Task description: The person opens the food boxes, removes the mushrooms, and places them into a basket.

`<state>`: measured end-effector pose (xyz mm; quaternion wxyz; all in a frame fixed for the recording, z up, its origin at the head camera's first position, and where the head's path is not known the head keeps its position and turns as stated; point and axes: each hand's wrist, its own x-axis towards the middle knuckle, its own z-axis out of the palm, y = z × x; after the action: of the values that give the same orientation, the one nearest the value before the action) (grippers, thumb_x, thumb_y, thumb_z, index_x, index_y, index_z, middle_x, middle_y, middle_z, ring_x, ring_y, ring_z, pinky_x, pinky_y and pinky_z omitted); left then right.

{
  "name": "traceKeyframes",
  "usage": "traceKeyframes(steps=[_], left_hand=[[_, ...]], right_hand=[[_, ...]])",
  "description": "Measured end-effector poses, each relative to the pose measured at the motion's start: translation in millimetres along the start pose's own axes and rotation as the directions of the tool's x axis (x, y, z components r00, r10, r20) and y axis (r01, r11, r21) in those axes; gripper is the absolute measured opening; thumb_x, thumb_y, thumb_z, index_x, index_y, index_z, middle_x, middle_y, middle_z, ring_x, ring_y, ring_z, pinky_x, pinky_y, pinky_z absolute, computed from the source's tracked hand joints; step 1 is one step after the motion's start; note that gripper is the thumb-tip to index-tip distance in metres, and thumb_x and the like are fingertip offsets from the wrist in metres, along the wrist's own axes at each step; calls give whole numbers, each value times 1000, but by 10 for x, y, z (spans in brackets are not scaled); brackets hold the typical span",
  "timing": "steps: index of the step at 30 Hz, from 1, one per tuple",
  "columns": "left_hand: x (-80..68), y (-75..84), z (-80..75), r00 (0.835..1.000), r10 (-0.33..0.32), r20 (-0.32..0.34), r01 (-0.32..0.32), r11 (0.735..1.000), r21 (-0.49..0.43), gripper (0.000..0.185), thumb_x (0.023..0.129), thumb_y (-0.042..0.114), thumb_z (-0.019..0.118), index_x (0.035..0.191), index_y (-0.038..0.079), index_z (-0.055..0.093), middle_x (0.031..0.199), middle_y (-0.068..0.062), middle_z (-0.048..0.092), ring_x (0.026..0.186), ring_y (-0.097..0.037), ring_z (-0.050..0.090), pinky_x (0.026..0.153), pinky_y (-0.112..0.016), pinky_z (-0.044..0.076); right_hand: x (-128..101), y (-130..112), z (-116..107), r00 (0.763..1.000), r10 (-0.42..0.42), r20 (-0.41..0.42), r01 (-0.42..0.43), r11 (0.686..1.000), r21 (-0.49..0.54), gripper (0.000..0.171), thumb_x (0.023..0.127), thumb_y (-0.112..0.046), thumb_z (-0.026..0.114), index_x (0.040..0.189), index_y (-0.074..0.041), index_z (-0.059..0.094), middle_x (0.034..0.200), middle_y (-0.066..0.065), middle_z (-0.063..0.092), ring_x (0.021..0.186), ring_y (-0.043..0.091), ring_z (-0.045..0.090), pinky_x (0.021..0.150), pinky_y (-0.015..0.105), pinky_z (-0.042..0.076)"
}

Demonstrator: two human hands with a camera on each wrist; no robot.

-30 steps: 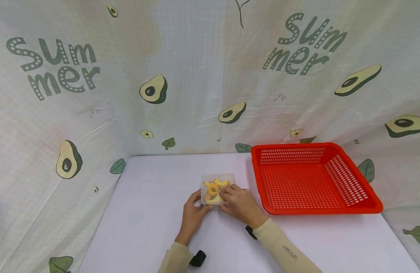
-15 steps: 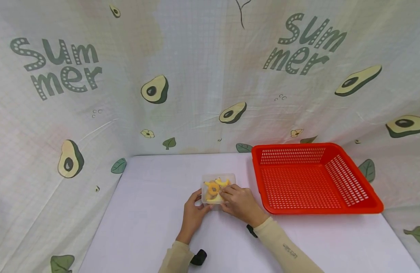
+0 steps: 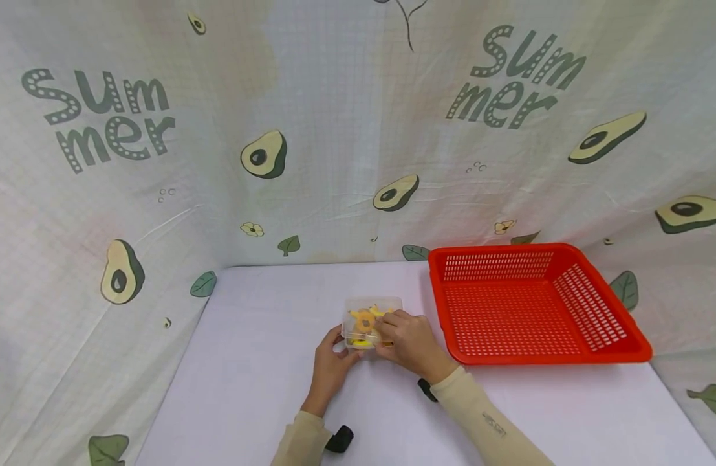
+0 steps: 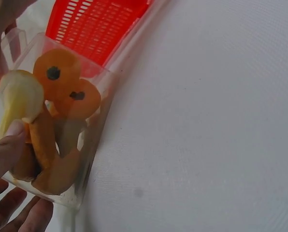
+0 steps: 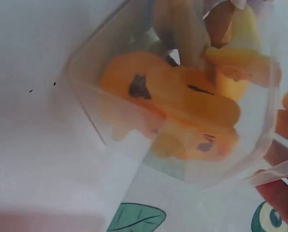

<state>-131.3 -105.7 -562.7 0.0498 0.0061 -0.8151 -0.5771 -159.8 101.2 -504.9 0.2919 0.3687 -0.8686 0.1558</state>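
A clear box point(image 3: 360, 302) lies between the left hand point(image 3: 328, 370) and the right hand point(image 3: 412, 340), touching both, so that neither is nearer; its nearly square outline gives no marked long axis, and the red basket point(image 3: 509, 317) stands on the table point(image 3: 247, 362) toward the right. The left hand's grip is closed on the box's near left corner, the right hand's pinches its right side. Counted: one box, one basket, two hands; inside, two orange pieces with dark marks point(image 4: 66, 82) show plainly, the other orange and yellow pieces overlapping too much to number.
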Motion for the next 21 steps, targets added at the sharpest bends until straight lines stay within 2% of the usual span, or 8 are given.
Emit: traceKeyframes(steps=[7,9,13,18,21], left_hand=[[-12,25,-59,998,-32,61,32,999,12,70,85,4,88,145,-5,53,142,-28,58,125,-45,62,96,-41,64],[-11,41,-113,995,-37,91,40,999,-23,71,87,4,87,147,-7,51,145,-30,55,126,-46,61,97,-45,63],[4,121,-215,987,-80,141,95,990,-103,72,89,3,82,150,-8,46,150,-29,50,130,-45,57,102,-50,60],[64,226,-222,985,-138,105,148,984,-94,57,95,3,73,148,-3,52,140,-23,59,120,-36,62,100,-48,59],[97,251,-212,983,-172,69,177,982,-63,51,96,4,71,144,-2,57,131,-19,63,110,-29,65,94,-40,61]], right_hand=[[52,-18,-89,994,107,26,-109,991,80,25,78,-21,92,101,-14,85,97,-1,77,87,16,74,67,28,66],[76,-22,-104,989,142,46,-146,985,94,28,80,-22,93,105,-13,84,100,0,77,90,16,74,71,29,66],[135,-8,-141,978,200,53,-205,970,130,37,79,-24,96,111,-11,82,110,2,75,96,19,74,77,31,67],[193,36,-181,969,246,2,-242,953,183,38,79,-22,96,111,-10,81,115,5,71,99,23,71,78,34,67],[231,46,-210,963,267,-35,-254,945,206,37,78,-19,96,110,-8,81,114,7,70,101,25,70,84,37,67]])
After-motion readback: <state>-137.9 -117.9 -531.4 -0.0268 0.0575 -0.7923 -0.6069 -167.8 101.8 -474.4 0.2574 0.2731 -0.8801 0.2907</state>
